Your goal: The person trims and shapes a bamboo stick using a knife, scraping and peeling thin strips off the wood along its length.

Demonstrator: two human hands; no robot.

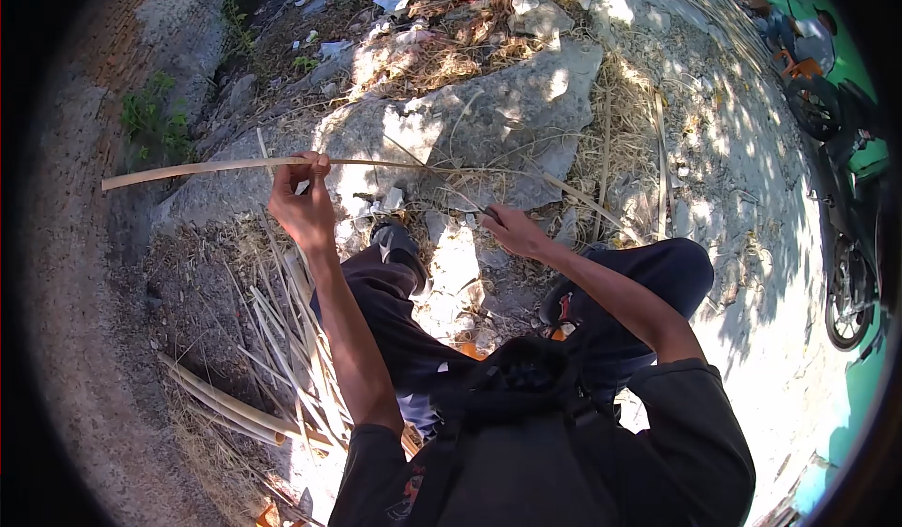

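Observation:
My left hand is raised at the left, its thumb and fingers pinching a long, thin bamboo strip. The strip runs roughly level, one end far out to the left and the other reaching past the middle. In my right hand, the fingers are closed around the handle of a knife. Its slim, dark blade points up and left, crossing the strip near the strip's right part. Whether blade and strip touch, I cannot tell.
Several split bamboo strips and thicker bamboo pieces lie at my left. A large flat stone slab is ahead, with dry shavings beside it. A rough wall rises at left; a motorcycle stands far right.

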